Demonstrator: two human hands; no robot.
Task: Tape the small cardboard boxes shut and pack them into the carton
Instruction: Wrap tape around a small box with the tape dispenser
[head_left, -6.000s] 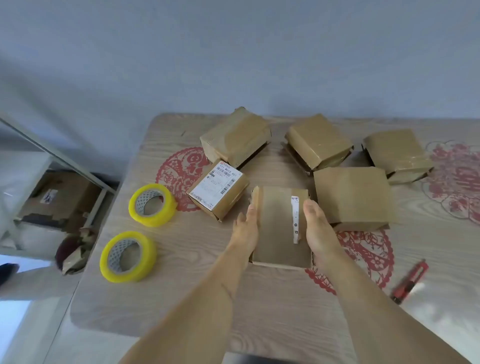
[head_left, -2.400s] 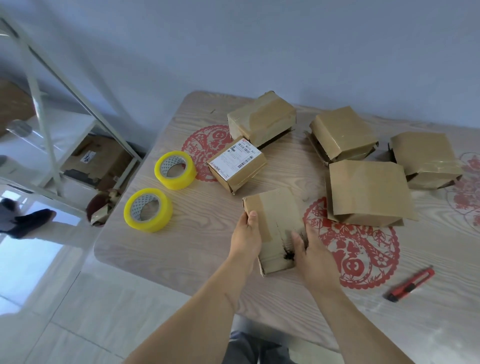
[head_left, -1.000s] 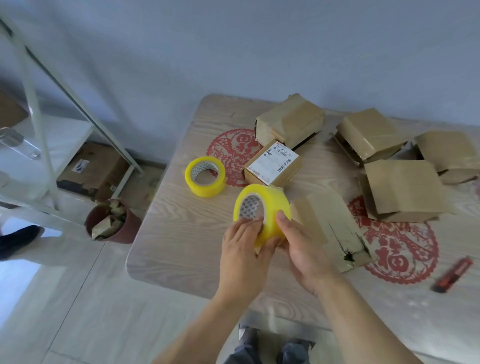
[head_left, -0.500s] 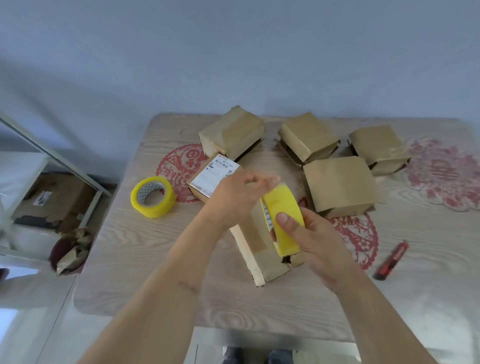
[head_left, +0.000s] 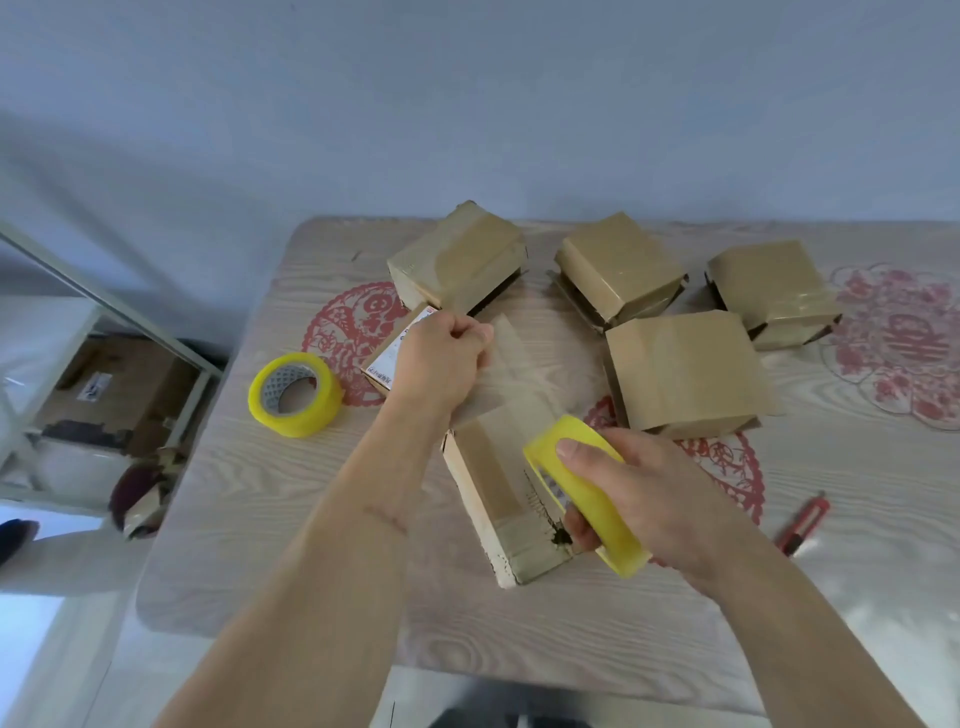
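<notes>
Left hand pinches the tape end, right hand grips the roll over the first box (packing not begun).

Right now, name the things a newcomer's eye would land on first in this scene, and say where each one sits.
The bright yellow tape roll gripped in the right hand stands out first, over the small cardboard box at the table's near centre. The left hand pulls a clear strip of tape away from it. A second yellow roll lies flat to the left, and red paper-cut decorations mark the wooden tabletop.
</notes>
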